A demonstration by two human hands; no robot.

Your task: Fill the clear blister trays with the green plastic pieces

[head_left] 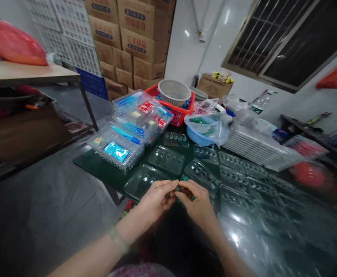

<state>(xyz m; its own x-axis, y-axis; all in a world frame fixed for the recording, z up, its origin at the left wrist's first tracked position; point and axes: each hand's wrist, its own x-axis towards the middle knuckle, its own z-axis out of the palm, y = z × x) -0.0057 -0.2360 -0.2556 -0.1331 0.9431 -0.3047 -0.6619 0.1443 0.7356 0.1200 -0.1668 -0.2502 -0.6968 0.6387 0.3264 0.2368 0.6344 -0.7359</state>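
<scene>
My left hand (158,197) and my right hand (196,200) meet over the near edge of the dark green table, fingertips pinched together. Between them is something small and dark, mostly hidden by the fingers. A bit of green (193,198) shows inside my right hand. Just beyond my left hand lies a clear plastic tray (136,181) with moulded hollows. Past my right hand a second clear tray (204,173) rests at an angle, with small green pieces (185,177) close to the fingers. Another tray (176,139) farther back holds several small greenish pieces.
Filled clear packs (122,140) with blue pens are stacked at the left. Behind stand a red basket (180,113), a light blue basin (199,134) with a plastic bag, and a stack of clear trays (252,144). More trays (237,200) cover the table's right side.
</scene>
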